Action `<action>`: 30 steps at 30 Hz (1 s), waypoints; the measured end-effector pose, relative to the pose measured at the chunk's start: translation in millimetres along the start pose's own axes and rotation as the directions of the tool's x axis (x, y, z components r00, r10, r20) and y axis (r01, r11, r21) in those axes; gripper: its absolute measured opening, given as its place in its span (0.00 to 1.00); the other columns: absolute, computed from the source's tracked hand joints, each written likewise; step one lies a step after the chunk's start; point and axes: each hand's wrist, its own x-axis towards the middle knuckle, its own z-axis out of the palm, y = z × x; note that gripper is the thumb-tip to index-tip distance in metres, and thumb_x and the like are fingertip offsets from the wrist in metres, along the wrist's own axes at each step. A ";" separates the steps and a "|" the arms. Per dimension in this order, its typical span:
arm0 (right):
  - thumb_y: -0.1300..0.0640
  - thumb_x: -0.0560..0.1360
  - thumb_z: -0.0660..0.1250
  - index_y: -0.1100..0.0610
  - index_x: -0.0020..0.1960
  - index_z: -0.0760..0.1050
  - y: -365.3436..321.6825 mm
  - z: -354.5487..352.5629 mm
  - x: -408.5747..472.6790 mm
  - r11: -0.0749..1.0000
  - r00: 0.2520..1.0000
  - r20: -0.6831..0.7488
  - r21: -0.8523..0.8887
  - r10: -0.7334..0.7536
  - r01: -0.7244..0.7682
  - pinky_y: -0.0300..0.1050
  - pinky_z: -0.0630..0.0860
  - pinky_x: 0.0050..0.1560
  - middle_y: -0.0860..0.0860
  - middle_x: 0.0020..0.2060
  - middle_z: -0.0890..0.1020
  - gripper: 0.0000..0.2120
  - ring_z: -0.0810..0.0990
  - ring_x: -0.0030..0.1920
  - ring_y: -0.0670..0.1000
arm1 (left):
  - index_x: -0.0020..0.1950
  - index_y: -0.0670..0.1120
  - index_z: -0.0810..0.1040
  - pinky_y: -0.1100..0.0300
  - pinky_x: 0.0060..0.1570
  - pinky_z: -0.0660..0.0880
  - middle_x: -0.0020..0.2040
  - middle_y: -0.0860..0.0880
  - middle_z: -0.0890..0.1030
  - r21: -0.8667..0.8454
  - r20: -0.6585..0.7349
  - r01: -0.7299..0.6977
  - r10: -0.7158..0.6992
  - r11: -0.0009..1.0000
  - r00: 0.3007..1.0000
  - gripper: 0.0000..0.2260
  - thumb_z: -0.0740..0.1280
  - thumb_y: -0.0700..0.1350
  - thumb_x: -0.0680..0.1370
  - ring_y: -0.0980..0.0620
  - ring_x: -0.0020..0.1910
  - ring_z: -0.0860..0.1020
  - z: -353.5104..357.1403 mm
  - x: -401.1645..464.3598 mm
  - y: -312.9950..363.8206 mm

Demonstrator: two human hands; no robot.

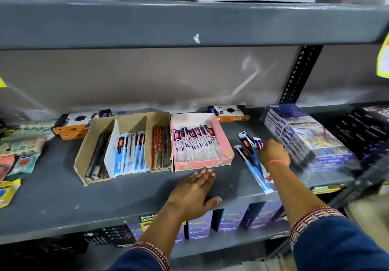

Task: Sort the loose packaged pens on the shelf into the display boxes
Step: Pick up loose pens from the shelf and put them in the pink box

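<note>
Head view looks down on a grey metal shelf (63, 197) holding two open display boxes side by side. The brown cardboard box (124, 146) on the left has three compartments — dark pens in the left one, blue-and-white packaged pens in the middle one, red packaged pens in the right one. Touching its right side is a pink box (202, 142) filled with a row of white and purple packaged pens. To the right of the pink box, a small scatter of loose packaged pens (251, 161) in blue, white and black wrappers lies on the bare shelf, running from near the shelf's front edge toward the back. The left hand (194, 193) rests palm down on the shelf just in front of the pink box, fingers spread flat and holding nothing. The right hand (272, 152) reaches over the far end of the loose pens, its fingers curled down toward them — whether they actually grip a packet cannot be told, as the hand hides it. Just right of that hand stands a shrink-wrapped stack of blue boxes (305, 136).
</note>
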 end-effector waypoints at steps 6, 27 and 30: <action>0.63 0.75 0.63 0.67 0.62 0.74 22.5 2.9 7.7 0.989 0.985 0.130 0.086 0.112 -0.124 0.54 0.76 0.59 0.65 0.59 0.80 0.17 0.79 0.59 0.63 | 0.76 0.46 0.47 0.61 0.71 0.42 0.78 0.49 0.49 0.002 -0.006 0.021 -0.021 1.000 1.000 0.27 0.48 0.58 0.81 0.53 0.75 0.47 4.4 13.0 6.5; 0.67 0.75 0.64 0.57 0.35 0.74 2.8 -39.6 3.3 0.400 0.878 0.474 0.819 -0.065 -0.412 0.36 0.69 0.30 0.52 0.25 0.78 0.11 0.73 0.26 0.47 | 0.76 0.47 0.52 0.61 0.72 0.47 0.77 0.50 0.52 -0.024 -0.078 0.027 -0.029 0.999 0.997 0.26 0.50 0.57 0.81 0.53 0.75 0.50 5.0 9.5 6.1; 0.71 0.76 0.59 0.56 0.38 0.74 -11.7 -41.4 -12.6 0.327 0.857 0.457 0.868 -0.238 -0.372 0.31 0.68 0.23 0.47 0.18 0.80 0.14 0.74 0.17 0.40 | 0.76 0.46 0.52 0.61 0.72 0.47 0.77 0.50 0.52 -0.023 -0.081 0.052 -0.054 0.998 0.995 0.26 0.50 0.57 0.81 0.53 0.75 0.50 3.0 5.2 6.9</action>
